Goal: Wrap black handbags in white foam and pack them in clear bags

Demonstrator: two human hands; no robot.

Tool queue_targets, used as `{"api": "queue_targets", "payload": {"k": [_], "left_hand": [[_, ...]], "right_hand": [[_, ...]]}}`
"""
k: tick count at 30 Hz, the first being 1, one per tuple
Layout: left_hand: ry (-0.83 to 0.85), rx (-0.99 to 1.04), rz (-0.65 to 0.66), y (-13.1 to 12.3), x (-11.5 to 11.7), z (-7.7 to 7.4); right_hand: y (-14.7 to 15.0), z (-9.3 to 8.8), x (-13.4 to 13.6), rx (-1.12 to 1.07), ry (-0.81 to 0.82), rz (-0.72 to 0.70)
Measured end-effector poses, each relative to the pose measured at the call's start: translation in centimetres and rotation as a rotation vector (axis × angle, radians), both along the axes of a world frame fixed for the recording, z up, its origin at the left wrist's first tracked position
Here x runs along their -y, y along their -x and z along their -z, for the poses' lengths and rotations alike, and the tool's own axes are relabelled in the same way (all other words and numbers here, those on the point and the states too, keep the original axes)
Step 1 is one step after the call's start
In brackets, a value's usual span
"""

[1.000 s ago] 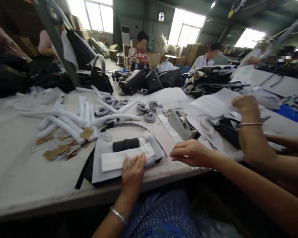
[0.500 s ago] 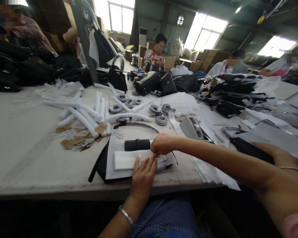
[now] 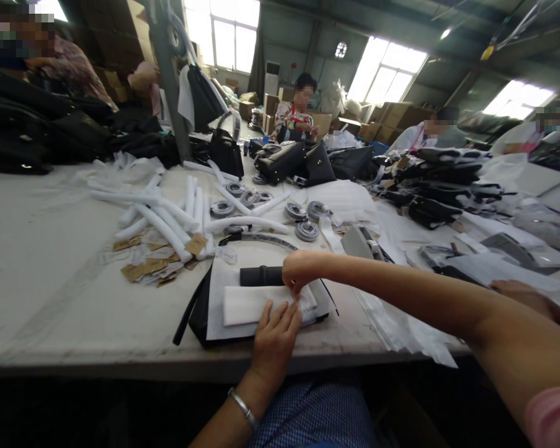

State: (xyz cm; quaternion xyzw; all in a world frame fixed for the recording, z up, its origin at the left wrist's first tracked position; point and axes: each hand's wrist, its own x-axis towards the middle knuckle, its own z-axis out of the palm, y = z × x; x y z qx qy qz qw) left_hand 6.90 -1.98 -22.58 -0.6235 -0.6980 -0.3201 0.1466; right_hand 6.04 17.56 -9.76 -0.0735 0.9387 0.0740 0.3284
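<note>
A flat black bag [image 3: 196, 317] lies at the table's near edge under a white paper sheet [image 3: 219, 292]. On the sheet rest a folded white foam strip [image 3: 245, 305] and a black rolled strap [image 3: 261, 275]. My left hand [image 3: 275, 339] presses flat on the foam strip's near right end, fingers stretched out. My right hand [image 3: 299, 269] reaches in from the right, fingers pinched on the foam strip's right end, just above my left fingertips.
White foam-wrapped handles [image 3: 168, 218] and brown card tags [image 3: 144, 267] lie to the left. Tape rolls [image 3: 307, 230] and a tape dispenser [image 3: 361, 242] sit behind. Black bags [image 3: 289, 163] are piled farther back. Another person's hand [image 3: 518, 292] rests at right. Other people work at the far end.
My right hand has come from the table at the right over to the foam strip and pinched its end. My left hand stays on the strip. The view shifted left.
</note>
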Motion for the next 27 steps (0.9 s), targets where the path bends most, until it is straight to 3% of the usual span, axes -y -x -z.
{"api": "queue_targets", "payload": {"k": [9, 14, 19, 23, 27], "left_hand": [[-0.01, 0.021, -0.007, -0.2, 0.0, 0.5], [-0.024, 0.023, -0.016, -0.2, -0.1, 0.6], [-0.082, 0.001, -0.028, -0.2, -0.3, 0.8], [-0.101, -0.011, -0.034, -0.3, -0.3, 1.1], [-0.099, 0.007, -0.023, -0.3, -0.3, 1.1]], "right_hand": [[1.0, 0.8, -2.1, -0.103, 0.0, 0.103], [1.8, 1.9, -4.8, -0.107, 0.044, 0.296], [2.0, 1.8, -6.9, -0.296, -0.057, 0.443], [-0.9, 2.0, -5.1, -0.469, -0.052, 0.466], [-5.2, 4.4, -1.6, -0.501, 0.051, 0.387]]}}
